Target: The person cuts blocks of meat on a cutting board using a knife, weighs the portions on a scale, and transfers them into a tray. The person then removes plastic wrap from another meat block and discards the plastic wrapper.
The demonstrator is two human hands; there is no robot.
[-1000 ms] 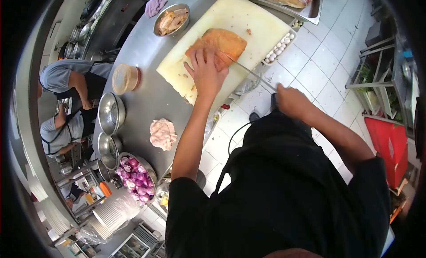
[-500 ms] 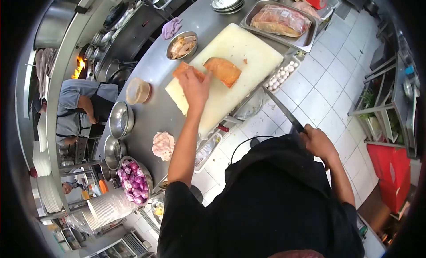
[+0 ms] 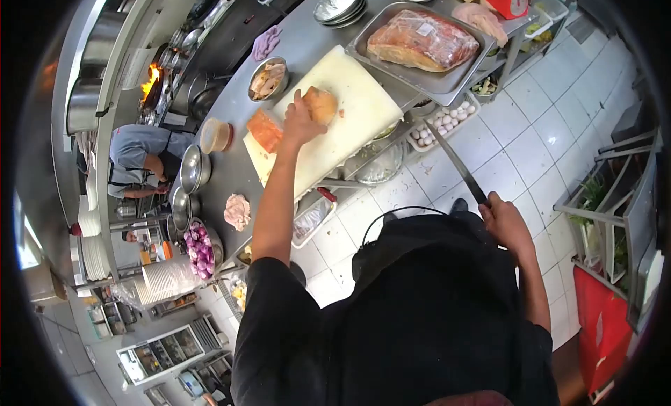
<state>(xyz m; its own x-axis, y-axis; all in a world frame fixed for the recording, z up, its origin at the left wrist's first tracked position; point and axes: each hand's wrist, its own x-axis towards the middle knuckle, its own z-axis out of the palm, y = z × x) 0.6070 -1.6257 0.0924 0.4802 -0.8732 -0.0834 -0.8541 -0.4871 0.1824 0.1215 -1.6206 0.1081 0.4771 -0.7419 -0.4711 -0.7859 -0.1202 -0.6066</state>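
My left hand point(image 3: 302, 125) reaches over the white cutting board point(image 3: 356, 81), fingers and thumb around the near left side of a rounded orange-tan piece of meat point(image 3: 321, 105). A second orange piece of meat point(image 3: 265, 131) lies just left of that hand, by the board's edge. In my right hand point(image 3: 504, 223) is the handle of a long knife point(image 3: 458, 165), held away from the board over the floor, its blade pointing up and left. A metal bowl point(image 3: 268, 78) of pale meat pieces stands beyond the board.
A metal tray point(image 3: 447, 91) with a large wrapped piece of meat point(image 3: 423, 41) sits right of the board. Below it is a container of white mushrooms point(image 3: 443, 124). Raw chicken point(image 3: 237, 212) and purple onions point(image 3: 200, 251) lie left. A co-worker point(image 3: 143, 158) stands across the counter near a flame.
My left hand has shifted from between the two pieces onto the right one, which now lies turned. My right hand still holds the knife off to the side. The view has swung.
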